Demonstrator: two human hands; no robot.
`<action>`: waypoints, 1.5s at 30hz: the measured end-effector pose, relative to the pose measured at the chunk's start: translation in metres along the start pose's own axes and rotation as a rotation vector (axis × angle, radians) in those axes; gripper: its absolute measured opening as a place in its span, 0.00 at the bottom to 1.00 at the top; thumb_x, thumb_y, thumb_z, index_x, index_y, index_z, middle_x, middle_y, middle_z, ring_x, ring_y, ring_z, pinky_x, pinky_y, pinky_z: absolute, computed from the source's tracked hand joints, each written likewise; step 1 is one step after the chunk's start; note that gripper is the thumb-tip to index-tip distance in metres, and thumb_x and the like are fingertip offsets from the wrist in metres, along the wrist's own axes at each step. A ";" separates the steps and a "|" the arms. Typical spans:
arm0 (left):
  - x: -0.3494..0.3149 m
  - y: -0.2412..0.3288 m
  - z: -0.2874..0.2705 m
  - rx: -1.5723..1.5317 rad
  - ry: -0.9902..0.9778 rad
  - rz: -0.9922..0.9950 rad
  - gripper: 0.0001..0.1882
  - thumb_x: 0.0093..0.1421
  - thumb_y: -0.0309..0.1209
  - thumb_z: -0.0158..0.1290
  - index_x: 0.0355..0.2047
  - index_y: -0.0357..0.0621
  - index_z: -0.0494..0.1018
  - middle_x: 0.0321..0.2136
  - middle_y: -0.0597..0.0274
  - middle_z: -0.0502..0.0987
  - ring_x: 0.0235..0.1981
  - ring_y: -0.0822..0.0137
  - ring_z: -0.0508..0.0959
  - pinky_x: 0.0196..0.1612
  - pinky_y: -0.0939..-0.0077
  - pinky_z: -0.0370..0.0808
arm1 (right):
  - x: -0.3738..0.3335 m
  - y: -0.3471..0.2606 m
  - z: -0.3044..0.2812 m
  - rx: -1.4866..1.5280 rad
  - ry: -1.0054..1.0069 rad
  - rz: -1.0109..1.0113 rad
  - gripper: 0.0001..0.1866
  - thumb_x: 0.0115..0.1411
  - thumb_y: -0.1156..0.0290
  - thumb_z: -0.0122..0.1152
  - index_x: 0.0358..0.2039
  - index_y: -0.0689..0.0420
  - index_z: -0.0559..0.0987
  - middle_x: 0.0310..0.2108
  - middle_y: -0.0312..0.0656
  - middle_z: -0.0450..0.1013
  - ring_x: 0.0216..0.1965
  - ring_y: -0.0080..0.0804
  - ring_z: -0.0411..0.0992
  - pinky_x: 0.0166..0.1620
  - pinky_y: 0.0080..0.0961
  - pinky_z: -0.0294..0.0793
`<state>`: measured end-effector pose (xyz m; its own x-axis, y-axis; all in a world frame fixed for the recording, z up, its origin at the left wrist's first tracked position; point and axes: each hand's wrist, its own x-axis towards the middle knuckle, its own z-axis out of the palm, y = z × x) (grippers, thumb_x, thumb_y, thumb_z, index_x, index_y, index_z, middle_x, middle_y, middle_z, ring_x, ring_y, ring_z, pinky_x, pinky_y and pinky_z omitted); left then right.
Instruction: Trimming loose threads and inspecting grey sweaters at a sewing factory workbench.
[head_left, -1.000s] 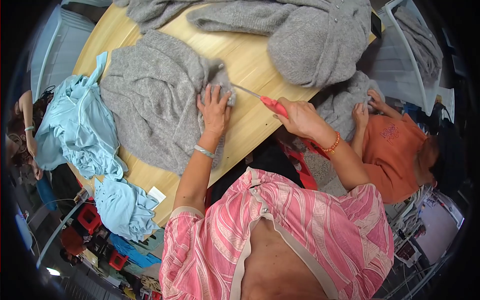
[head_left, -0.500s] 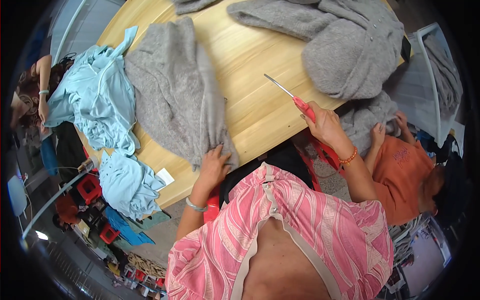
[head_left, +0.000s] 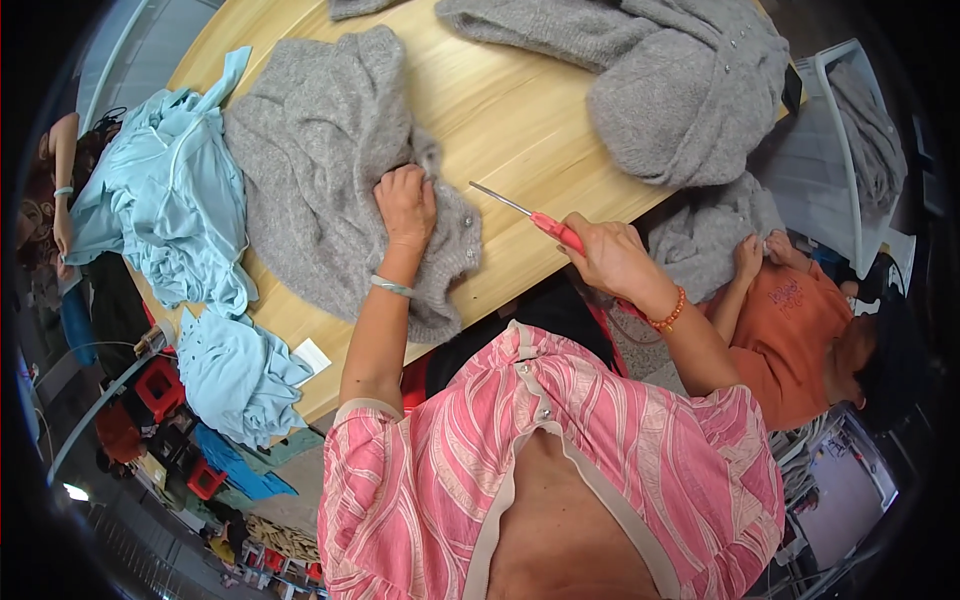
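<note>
A fuzzy grey cardigan lies bunched on the table in front of me, with small buttons along its near right edge. My left hand is closed on its cloth, fingers curled into the folds. To the right, my right hand grips a red-handled tool with a slim metal shaft. The shaft points up and left, its tip just right of the cardigan and apart from it. The exact kind of tool cannot be made out.
Light blue garments lie along the table's left side, beside a small white card. More grey knitwear is heaped at the far right. A person in orange handles grey knitwear at right, near a clear bin. Another person's arm reaches in at left.
My left hand has moved up and gathered the cardigan's near edge, so its buttons now show. My right hand has shifted left and slightly down with the red-handled tool.
</note>
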<state>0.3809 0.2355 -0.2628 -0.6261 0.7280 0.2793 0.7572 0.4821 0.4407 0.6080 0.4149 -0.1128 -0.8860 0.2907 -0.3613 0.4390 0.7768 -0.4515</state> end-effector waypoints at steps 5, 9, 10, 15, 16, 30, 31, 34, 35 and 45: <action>0.004 -0.011 0.010 -0.333 0.209 -0.176 0.12 0.51 0.21 0.49 0.37 0.43 0.71 0.32 0.53 0.75 0.33 0.53 0.74 0.39 0.62 0.70 | 0.009 -0.019 -0.004 -0.006 -0.068 -0.092 0.12 0.56 0.64 0.57 0.35 0.58 0.70 0.19 0.53 0.72 0.25 0.53 0.73 0.31 0.45 0.71; 0.002 -0.010 0.004 -0.391 0.153 -0.412 0.11 0.54 0.22 0.45 0.39 0.41 0.70 0.30 0.52 0.76 0.27 0.57 0.76 0.34 0.68 0.72 | 0.014 -0.017 -0.013 0.003 -0.124 -0.137 0.13 0.56 0.62 0.57 0.34 0.58 0.71 0.20 0.52 0.73 0.26 0.53 0.73 0.32 0.45 0.71; 0.002 -0.013 0.004 -0.434 0.153 -0.451 0.12 0.54 0.22 0.44 0.39 0.42 0.71 0.30 0.53 0.76 0.27 0.61 0.76 0.35 0.72 0.72 | 0.020 -0.017 -0.017 -0.026 -0.091 -0.047 0.13 0.56 0.61 0.57 0.33 0.58 0.71 0.21 0.53 0.73 0.27 0.54 0.74 0.33 0.45 0.71; 0.008 -0.014 0.010 -0.640 0.257 -0.312 0.14 0.54 0.20 0.42 0.39 0.41 0.73 0.30 0.61 0.76 0.27 0.70 0.73 0.36 0.79 0.71 | 0.030 -0.024 -0.029 -0.038 -0.059 -0.101 0.13 0.57 0.61 0.56 0.33 0.59 0.71 0.22 0.53 0.73 0.28 0.54 0.74 0.33 0.46 0.71; 0.008 -0.014 0.009 -0.794 0.220 -0.413 0.14 0.54 0.19 0.42 0.38 0.40 0.73 0.30 0.64 0.76 0.27 0.73 0.72 0.37 0.82 0.70 | 0.033 -0.026 -0.031 -0.042 -0.052 -0.078 0.13 0.57 0.63 0.56 0.33 0.59 0.71 0.22 0.53 0.73 0.29 0.53 0.74 0.33 0.45 0.71; 0.018 -0.045 -0.016 -1.205 0.181 -0.807 0.13 0.57 0.36 0.54 0.41 0.44 0.74 0.35 0.61 0.77 0.38 0.65 0.75 0.46 0.72 0.71 | 0.043 -0.028 -0.025 -0.008 -0.072 -0.095 0.12 0.57 0.62 0.57 0.35 0.56 0.72 0.21 0.51 0.72 0.27 0.52 0.73 0.32 0.43 0.71; 0.019 -0.041 -0.017 -1.206 0.178 -0.807 0.13 0.57 0.36 0.54 0.41 0.44 0.74 0.35 0.61 0.77 0.38 0.65 0.75 0.46 0.72 0.71 | 0.044 -0.026 -0.022 -0.013 -0.033 -0.114 0.11 0.57 0.63 0.57 0.34 0.57 0.71 0.19 0.51 0.72 0.26 0.51 0.74 0.30 0.43 0.71; 0.021 -0.007 -0.028 -0.174 0.003 -0.402 0.26 0.52 0.32 0.59 0.53 0.49 0.69 0.47 0.49 0.73 0.49 0.55 0.72 0.52 0.70 0.65 | 0.048 -0.022 -0.019 -0.030 -0.033 -0.073 0.11 0.57 0.64 0.57 0.33 0.57 0.71 0.20 0.51 0.72 0.26 0.51 0.74 0.30 0.43 0.71; 0.023 -0.002 -0.026 -0.173 0.002 -0.402 0.26 0.52 0.32 0.59 0.53 0.49 0.69 0.47 0.49 0.73 0.49 0.55 0.72 0.52 0.70 0.65 | 0.050 -0.022 -0.020 -0.040 -0.071 -0.019 0.11 0.57 0.63 0.57 0.34 0.56 0.71 0.21 0.51 0.73 0.28 0.51 0.74 0.32 0.43 0.71; 0.036 -0.004 -0.004 0.274 -0.240 -0.028 0.31 0.52 0.27 0.47 0.59 0.45 0.61 0.61 0.56 0.60 0.55 0.55 0.65 0.60 0.47 0.51 | 0.067 -0.017 -0.034 -0.115 -0.006 -0.034 0.12 0.57 0.63 0.57 0.33 0.58 0.72 0.22 0.52 0.73 0.28 0.52 0.74 0.33 0.44 0.71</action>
<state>0.3545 0.2578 -0.2506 -0.6100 0.7910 0.0479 0.7829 0.5921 0.1911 0.5359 0.4407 -0.1014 -0.8991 0.2599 -0.3523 0.3883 0.8451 -0.3674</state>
